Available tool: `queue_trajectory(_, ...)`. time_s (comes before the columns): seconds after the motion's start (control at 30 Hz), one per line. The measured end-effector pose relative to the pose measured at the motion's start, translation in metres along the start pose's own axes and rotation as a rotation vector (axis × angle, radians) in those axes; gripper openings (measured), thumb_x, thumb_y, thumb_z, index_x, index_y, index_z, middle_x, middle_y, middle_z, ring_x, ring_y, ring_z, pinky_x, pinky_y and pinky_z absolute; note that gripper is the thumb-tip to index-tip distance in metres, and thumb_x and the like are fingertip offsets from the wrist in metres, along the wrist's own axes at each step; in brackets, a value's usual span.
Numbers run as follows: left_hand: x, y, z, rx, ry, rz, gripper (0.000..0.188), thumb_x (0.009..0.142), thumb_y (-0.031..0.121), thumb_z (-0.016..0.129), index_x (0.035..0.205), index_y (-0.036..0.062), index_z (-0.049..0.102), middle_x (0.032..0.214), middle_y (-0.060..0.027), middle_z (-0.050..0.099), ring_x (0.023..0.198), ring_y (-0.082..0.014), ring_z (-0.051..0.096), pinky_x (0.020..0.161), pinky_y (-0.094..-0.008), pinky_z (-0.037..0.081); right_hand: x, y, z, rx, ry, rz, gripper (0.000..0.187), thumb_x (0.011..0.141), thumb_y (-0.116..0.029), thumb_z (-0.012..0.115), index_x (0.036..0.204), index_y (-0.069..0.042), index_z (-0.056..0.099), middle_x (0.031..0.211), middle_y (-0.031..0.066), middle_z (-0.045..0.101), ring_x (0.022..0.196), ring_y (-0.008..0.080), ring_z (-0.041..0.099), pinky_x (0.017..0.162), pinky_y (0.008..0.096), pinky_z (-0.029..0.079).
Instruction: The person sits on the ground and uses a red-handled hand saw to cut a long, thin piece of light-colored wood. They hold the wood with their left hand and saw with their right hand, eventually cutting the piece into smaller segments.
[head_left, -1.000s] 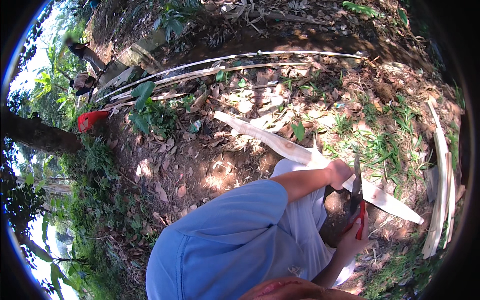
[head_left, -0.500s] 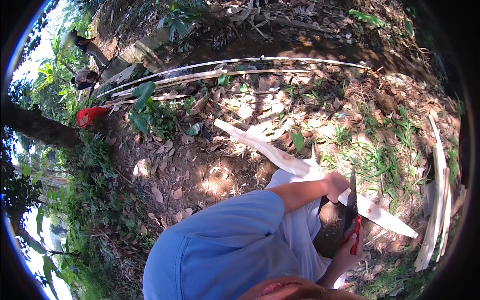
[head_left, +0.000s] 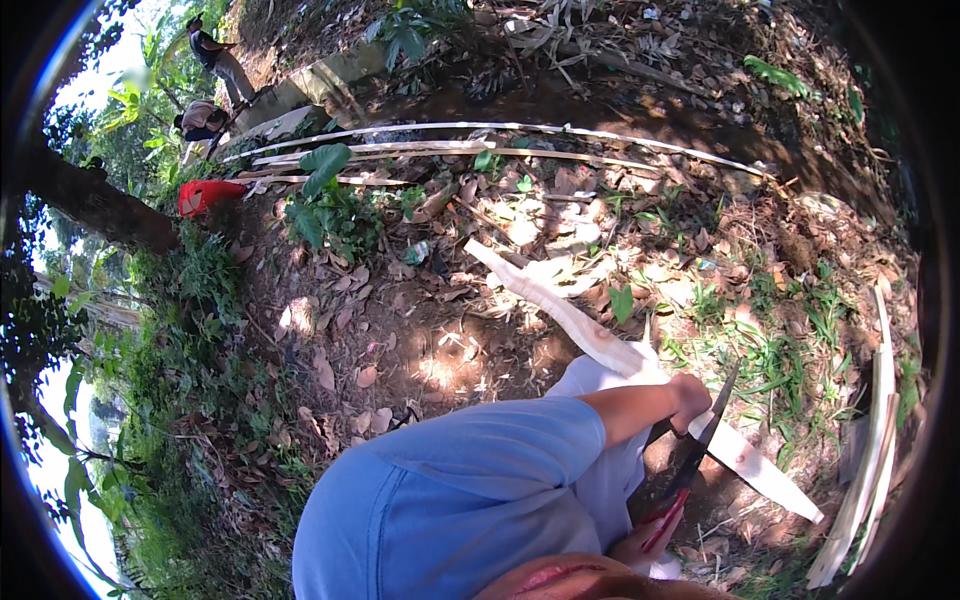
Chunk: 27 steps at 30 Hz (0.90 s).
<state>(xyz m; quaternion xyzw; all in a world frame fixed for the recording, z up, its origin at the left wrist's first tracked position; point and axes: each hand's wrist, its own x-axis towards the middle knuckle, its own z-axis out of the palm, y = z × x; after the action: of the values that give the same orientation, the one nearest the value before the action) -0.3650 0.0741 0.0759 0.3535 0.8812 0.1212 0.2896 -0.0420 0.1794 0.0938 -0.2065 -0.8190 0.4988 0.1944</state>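
Observation:
A long pale wooden board (head_left: 560, 312) with a wavy edge lies slantwise across my white-trousered leg. My left hand (head_left: 690, 395) is closed round it and presses it down. Close beside that hand, the dark blade of a handsaw (head_left: 697, 447) crosses the board, its tip pointing up and away from me. My right hand (head_left: 636, 542) grips the saw's red handle (head_left: 668, 520) near my body. Part of the right hand is in shadow, and its forearm is mostly hidden. Beyond the blade, the board's tapered end (head_left: 770, 485) sticks out to the right.
Several long pale strips (head_left: 440, 148) lie across the leaf-strewn ground ahead. More wood strips (head_left: 870, 460) are stacked at the right. A red bag-like thing (head_left: 207, 197) sits at the left by a tree trunk (head_left: 110, 210). Two people (head_left: 222, 68) are in the far left background.
My right hand has drawn the saw back toward my body, so its blade now slants more across the board. The left hand keeps its hold. The whole view has shifted slightly.

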Motion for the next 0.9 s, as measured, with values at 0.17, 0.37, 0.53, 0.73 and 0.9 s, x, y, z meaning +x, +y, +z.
queue_trajectory(0.17,-0.002,-0.003,-0.002,-0.031,0.019,0.015,0.050,0.066,0.039,0.091,0.106,0.0100,0.086,0.106,-0.0114,0.083,0.103,-0.0314,0.079,0.087,-0.0448,0.064,0.000,-0.007,0.007,0.057,0.027,-0.042,0.051,0.113,-0.022,0.054,0.158,0.001,0.056,0.142,0.0226,0.069,0.111,0.0273,0.070,0.089,0.0360,0.057)
queue_trajectory(0.37,-0.005,-0.001,-0.005,-0.047,0.017,0.040,0.049,0.067,0.042,0.093,0.100,0.0073,0.086,0.097,-0.0119,0.082,0.096,-0.0321,0.079,0.086,-0.0459,0.063,-0.011,0.012,0.000,-0.005,-0.050,0.142,0.052,0.115,-0.022,0.048,0.157,0.008,0.051,0.152,0.0265,0.062,0.130,0.0329,0.064,0.105,0.0421,0.053)
queue_trajectory(0.53,0.001,-0.012,-0.002,-0.072,0.002,0.064,0.050,0.066,0.042,0.092,0.100,0.0065,0.086,0.096,-0.0116,0.081,0.095,-0.0313,0.079,0.083,-0.0456,0.063,-0.007,-0.014,0.003,0.002,-0.063,0.000,0.054,0.117,-0.025,0.046,0.157,0.011,0.048,0.159,0.0274,0.057,0.141,0.0360,0.061,0.114,0.0459,0.050)
queue_trajectory(0.73,0.006,-0.009,-0.002,-0.107,-0.018,0.090,0.048,0.066,0.042,0.091,0.096,0.0046,0.085,0.094,-0.0118,0.081,0.092,-0.0304,0.079,0.081,-0.0458,0.062,-0.008,0.001,0.002,0.016,-0.036,0.019,0.054,0.116,-0.026,0.050,0.157,0.009,0.050,0.156,0.0250,0.060,0.134,0.0344,0.064,0.108,0.0437,0.052)
queue_trajectory(0.9,0.019,-0.027,0.003,-0.256,-0.146,0.047,0.051,0.066,0.043,0.092,0.094,0.0015,0.084,0.093,-0.0121,0.081,0.090,-0.0292,0.078,0.079,-0.0445,0.061,-0.009,0.002,0.000,-0.012,-0.108,-0.016,0.055,0.117,-0.024,0.048,0.159,0.010,0.046,0.159,0.0273,0.056,0.142,0.0368,0.059,0.115,0.0453,0.048)
